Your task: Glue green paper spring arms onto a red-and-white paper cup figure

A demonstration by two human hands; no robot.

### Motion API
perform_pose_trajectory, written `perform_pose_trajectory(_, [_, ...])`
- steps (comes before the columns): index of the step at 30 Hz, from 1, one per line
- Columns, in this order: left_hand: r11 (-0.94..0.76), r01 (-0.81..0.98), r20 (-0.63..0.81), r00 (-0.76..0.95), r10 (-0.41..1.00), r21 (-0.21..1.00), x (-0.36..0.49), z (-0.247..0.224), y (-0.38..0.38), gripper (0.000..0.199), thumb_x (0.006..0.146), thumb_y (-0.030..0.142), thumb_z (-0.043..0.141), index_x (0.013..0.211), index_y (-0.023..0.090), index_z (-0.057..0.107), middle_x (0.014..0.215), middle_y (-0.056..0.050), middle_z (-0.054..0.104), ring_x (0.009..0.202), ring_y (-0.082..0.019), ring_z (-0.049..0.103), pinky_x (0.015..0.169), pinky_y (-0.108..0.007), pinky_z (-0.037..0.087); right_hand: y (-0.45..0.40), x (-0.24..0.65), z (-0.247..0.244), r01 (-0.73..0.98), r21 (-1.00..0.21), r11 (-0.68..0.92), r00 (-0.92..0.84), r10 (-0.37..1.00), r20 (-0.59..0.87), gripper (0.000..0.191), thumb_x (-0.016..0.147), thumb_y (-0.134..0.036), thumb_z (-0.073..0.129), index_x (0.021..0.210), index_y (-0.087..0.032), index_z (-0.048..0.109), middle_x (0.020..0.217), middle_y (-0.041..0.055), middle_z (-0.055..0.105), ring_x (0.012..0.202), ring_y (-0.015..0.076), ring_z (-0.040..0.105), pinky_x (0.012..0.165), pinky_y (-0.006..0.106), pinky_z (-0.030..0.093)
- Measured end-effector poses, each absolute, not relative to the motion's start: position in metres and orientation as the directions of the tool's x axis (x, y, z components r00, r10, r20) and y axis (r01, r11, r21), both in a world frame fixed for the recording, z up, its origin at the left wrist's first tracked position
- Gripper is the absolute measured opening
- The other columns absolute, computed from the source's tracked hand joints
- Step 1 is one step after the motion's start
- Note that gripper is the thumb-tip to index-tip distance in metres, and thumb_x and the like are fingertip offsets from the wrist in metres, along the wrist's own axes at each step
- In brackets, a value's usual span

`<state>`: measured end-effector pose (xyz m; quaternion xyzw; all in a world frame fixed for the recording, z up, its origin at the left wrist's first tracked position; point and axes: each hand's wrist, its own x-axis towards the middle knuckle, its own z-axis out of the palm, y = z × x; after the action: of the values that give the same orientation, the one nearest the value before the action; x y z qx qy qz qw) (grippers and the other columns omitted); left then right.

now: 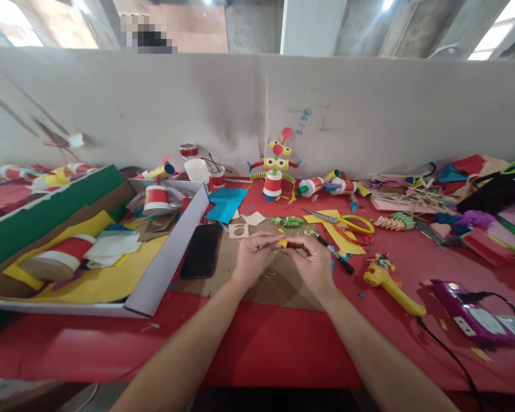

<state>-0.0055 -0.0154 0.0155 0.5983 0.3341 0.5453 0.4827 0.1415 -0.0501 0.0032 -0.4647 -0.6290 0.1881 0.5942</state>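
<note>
1. A red-covered table (240,343) stands against a pale partition (175,97).
2. The fingers of the left hand (253,257) and right hand (312,263) are pinched nearly closed on a small yellow paper piece (283,243), above a brown cardboard sheet (261,290).
3. Just beyond lie a green accordion-folded paper strip (294,222) and scissors (341,220).
4. Left: a black smartphone (201,250), then an open box (178,240).
5. Right: a yellow glue gun (397,290).
6. Farther back, a red-and-white paper-cup figure (273,185) stands upright.
</note>
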Motion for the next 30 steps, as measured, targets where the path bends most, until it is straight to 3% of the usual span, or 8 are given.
perform_pose_trajectory(11, [-0.295, -0.066, 0.302, 0.151, 0.941, 0.953, -0.0011, 0.0086, -0.018, 0.018, 0.075, 0.019, 0.068, 0.09, 0.024, 0.077, 0.088, -0.005, 0.072, 0.084, -0.017, 0.065, 0.077, -0.027, 0.049, -0.0495, 0.1425, 0.0044, 0.367, -0.826, 0.428, 0.142, 0.852, 0.504, 0.013, 0.081, -0.032, 0.068, 0.091, -0.024, 0.069, 0.088, 0.0033, 0.071, 0.08, 0.0178, 0.066, 0.074, 0.032, 0.053])
perform_pose_trajectory(19, [-0.418, 0.003, 0.417, 0.077, 0.906, 0.908, 0.0004, 0.0056, -0.0209, 0.015, 0.075, 0.016, 0.068, 0.085, 0.024, 0.077, 0.087, -0.004, 0.074, 0.082, -0.017, 0.065, 0.078, -0.029, 0.05, -0.0473, 0.1398, 0.0014, 0.17, -0.915, 0.365, 0.158, 0.907, 0.391, 0.008, 0.079, -0.028, 0.069, 0.086, -0.024, 0.069, 0.083, 0.0004, 0.071, 0.076, 0.0164, 0.066, 0.072, 0.029, 0.053])
perform_pose_trajectory(24, [-0.428, -0.027, 0.428, 0.1, 0.898, 0.903, -0.0006, 0.0083, -0.0216, 0.016, 0.076, 0.015, 0.067, 0.085, 0.024, 0.076, 0.088, -0.004, 0.074, 0.083, -0.017, 0.065, 0.078, -0.028, 0.05, -0.049, 0.141, 0.0033, 0.27, -0.867, 0.419, 0.134, 0.875, 0.465, 0.008, 0.083, -0.029, 0.066, 0.089, -0.024, 0.067, 0.086, 0.0006, 0.068, 0.08, 0.0162, 0.063, 0.074, 0.03, 0.05])
perform_pose_trajectory(30, [-0.276, -0.123, 0.294, 0.167, 0.941, 0.953, -0.0012, 0.0155, -0.0218, 0.018, 0.075, 0.02, 0.069, 0.092, 0.022, 0.075, 0.094, -0.006, 0.073, 0.088, -0.018, 0.065, 0.081, -0.03, 0.049, -0.0519, 0.1415, 0.0058, 0.434, -0.775, 0.459, 0.128, 0.82, 0.558, 0.01, 0.086, -0.03, 0.062, 0.094, -0.024, 0.064, 0.09, 0.0026, 0.067, 0.085, 0.0177, 0.062, 0.08, 0.034, 0.048])
